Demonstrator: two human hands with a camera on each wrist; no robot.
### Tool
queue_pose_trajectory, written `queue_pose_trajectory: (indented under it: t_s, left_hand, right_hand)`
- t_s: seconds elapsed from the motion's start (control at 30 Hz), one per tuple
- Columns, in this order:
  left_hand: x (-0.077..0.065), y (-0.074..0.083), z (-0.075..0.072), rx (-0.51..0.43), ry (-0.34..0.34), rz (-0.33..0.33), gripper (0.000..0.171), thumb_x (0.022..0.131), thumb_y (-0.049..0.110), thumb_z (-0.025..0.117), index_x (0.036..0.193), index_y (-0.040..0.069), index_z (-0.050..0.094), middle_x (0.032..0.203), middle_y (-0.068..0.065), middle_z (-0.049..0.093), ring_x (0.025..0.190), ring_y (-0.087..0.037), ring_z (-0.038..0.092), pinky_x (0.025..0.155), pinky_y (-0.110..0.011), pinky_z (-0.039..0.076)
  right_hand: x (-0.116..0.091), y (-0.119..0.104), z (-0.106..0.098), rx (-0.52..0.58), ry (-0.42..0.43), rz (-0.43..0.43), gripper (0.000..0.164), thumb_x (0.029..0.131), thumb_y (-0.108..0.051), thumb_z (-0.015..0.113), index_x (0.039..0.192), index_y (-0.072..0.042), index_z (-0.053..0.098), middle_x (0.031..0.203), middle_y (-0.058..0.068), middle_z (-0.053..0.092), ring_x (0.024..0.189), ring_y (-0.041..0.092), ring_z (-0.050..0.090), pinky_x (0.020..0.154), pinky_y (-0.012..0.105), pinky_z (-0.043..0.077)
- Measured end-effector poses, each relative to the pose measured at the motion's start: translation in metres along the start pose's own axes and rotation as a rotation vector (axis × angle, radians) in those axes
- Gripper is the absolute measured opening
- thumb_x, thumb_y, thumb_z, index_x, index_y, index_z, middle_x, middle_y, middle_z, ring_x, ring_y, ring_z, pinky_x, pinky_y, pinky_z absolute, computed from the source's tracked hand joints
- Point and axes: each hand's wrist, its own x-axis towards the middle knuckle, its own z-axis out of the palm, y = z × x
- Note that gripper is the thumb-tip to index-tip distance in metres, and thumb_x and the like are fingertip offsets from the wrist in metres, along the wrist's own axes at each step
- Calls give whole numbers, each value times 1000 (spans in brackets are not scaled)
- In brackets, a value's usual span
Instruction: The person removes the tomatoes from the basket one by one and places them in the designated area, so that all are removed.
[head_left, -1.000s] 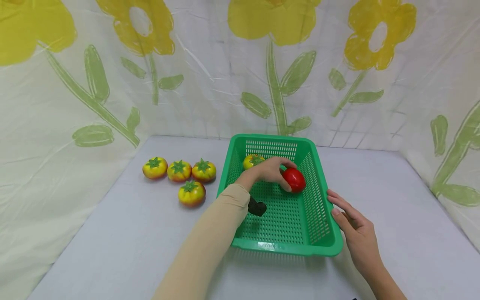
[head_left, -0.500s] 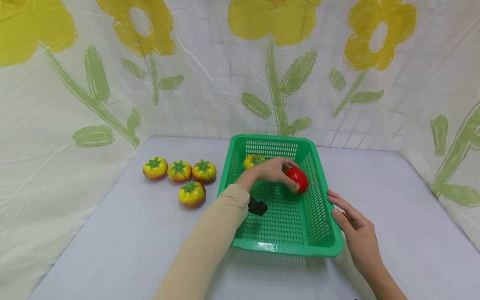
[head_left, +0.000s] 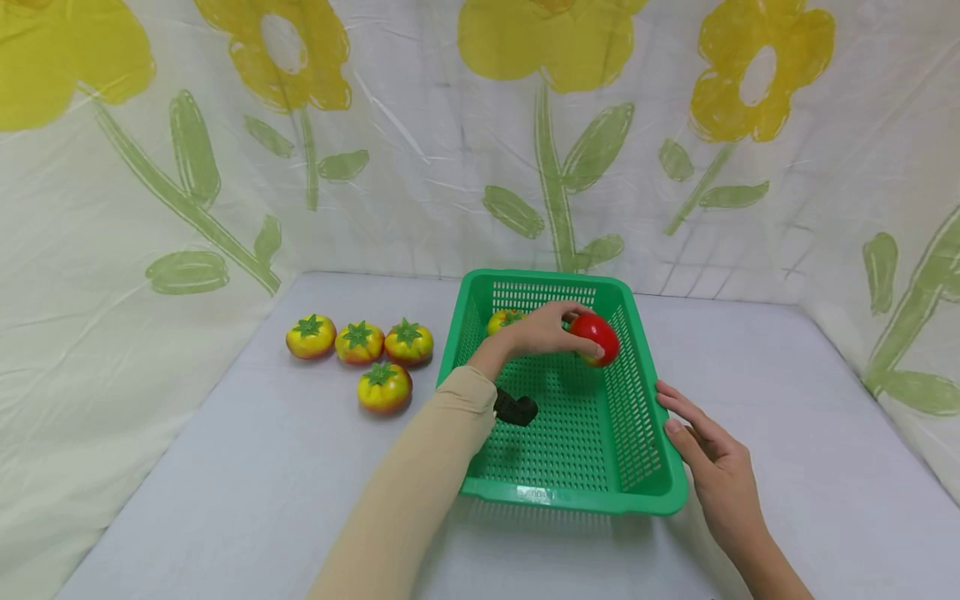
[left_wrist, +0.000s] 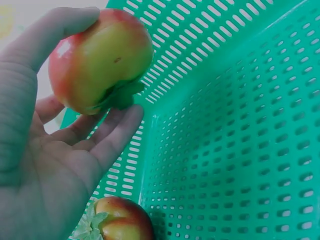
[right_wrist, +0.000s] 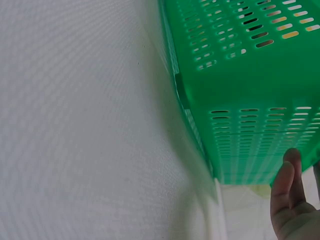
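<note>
My left hand (head_left: 543, 329) grips a red and yellow tomato (head_left: 596, 340) inside the green basket (head_left: 555, 497), near its right wall. The left wrist view has this tomato (left_wrist: 107, 60) between thumb and fingers, green leafy top downward, apart from the basket floor. Another tomato (head_left: 504, 321) sits at the basket's back left, partly hidden by my hand; it shows below my palm in the left wrist view. With fingers fairly straight, my right hand (head_left: 716, 471) touches the outside of the basket's right wall near the rim.
Several more tomatoes (head_left: 358, 342) lie in a cluster on the white tabletop (head_left: 247, 467), left of the basket. A cloth backdrop (head_left: 420, 167) with painted yellow flowers hangs behind. A black wrist mount (head_left: 516, 408) sticks out below my left forearm, over the basket.
The held tomato has shifted slightly right and risen with my left hand, tilting a little. My right hand and the basket have stayed nearly still.
</note>
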Motion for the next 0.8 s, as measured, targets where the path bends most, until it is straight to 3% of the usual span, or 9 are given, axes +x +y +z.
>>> queue_pose_trajectory:
  t_s: [0.27,0.53,0.8]
  left_hand:
    - [-2,2,1,-64,24,10,70,86,38,77,143,11,47,118,1,56,103,-18,56,89,-45,53]
    - [-1,1,1,10,81,26,69,84,45,76,141,16,50,116,6,59,104,-15,54,81,-30,52]
    - [-1,3,-1,-6,123,50,70,84,41,78,144,18,49,120,5,57,105,-15,54,80,-30,52]
  right_hand:
    - [0,1,-1,7,-5,-5,38,103,-11,52,141,-3,53,150,6,43,135,15,42,98,17,41]
    - [0,1,-1,7,-5,-1,38,103,-11,52,141,-3,53,150,6,43,136,15,41,97,17,42]
    - [0,1,-1,15,-12,-1,38,103,-11,52,141,-3,52,151,6,43,136,15,40,97,18,42]
